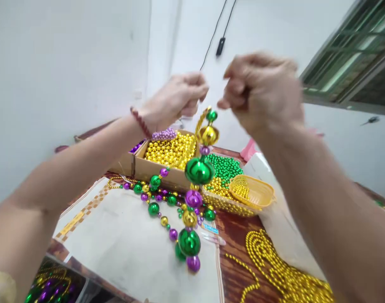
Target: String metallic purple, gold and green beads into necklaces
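Observation:
Both my hands are raised above the table. My left hand (176, 99) is closed in a pinch at the top of a hanging string of green, gold and purple ball beads (199, 170). My right hand (258, 90) is closed in a fist just right of it, its fingertips near the string's top; motion blurs it. The string hangs down to a green ball (188, 242) and a purple one (193, 263) over a pale cloth (126, 248). More of the beaded string (154, 198) trails across the cloth.
A cardboard box of gold beads (170, 151) stands behind. Beside it lie green beads (225, 166) and a yellow plastic basket (254, 191). Gold bead strands (281, 273) pile at the lower right on the wooden table (235, 235). A window (353, 59) is upper right.

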A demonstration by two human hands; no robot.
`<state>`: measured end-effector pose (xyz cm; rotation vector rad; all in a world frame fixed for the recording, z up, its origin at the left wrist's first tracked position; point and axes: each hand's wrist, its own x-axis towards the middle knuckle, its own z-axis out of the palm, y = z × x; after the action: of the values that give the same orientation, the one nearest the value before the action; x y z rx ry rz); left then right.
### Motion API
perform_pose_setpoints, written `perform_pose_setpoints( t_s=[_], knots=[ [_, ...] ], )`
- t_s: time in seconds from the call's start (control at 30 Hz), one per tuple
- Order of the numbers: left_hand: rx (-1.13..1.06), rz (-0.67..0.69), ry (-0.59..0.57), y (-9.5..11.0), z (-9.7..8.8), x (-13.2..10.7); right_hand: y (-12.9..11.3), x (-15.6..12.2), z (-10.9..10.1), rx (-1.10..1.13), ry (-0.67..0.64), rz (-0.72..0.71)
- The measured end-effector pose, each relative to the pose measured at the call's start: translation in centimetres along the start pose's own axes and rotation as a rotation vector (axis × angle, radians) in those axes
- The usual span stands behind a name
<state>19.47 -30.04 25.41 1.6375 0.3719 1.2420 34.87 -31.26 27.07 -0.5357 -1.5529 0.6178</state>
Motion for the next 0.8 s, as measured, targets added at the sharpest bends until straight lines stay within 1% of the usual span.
perform_pose_setpoints(
  t_s=[0.03,0.07,0.17,0.27,0.37,0.5,0.63,0.73,0.8],
  knots=[
    [-0.025,0.004,0.004,-1.0,-0.3,-0.4,0.8,-0.8,0.2,-0.011,-0.03,0.057],
    [-0.054,0.009,0.019,-1.9,-0.5,-0.8,1.5,-1.5,0.4,-0.021,-0.043,0.08],
    [-0.139,0.082,0.098,-3.8,-1.0,-2.1,2.8,-3.1,0.4,-0.096,-0.119,0.142],
    [-0.148,0.151,0.143,-4.9,-0.9,-3.0,3.2,-4.4,0.5,-0.203,-0.22,0.242],
    [-0.11,0.199,0.139,-5.9,-0.7,-3.4,3.1,-5.3,0.6,-0.26,-0.286,0.305],
    [-0.03,0.252,0.131,-6.6,-0.7,-3.4,2.8,-5.7,0.9,-0.315,-0.344,0.285],
    [-0.028,0.269,0.107,-6.5,-0.6,-3.4,2.6,-5.6,1.1,-0.416,-0.457,0.228],
    [-0.091,0.272,0.082,-6.4,-1.2,-3.3,2.4,-5.3,1.0,-0.486,-0.572,0.192],
    [-0.221,0.248,0.085,-6.8,-2.2,-2.9,2.0,-5.0,0.9,-0.495,-0.602,0.166]
  ],
)
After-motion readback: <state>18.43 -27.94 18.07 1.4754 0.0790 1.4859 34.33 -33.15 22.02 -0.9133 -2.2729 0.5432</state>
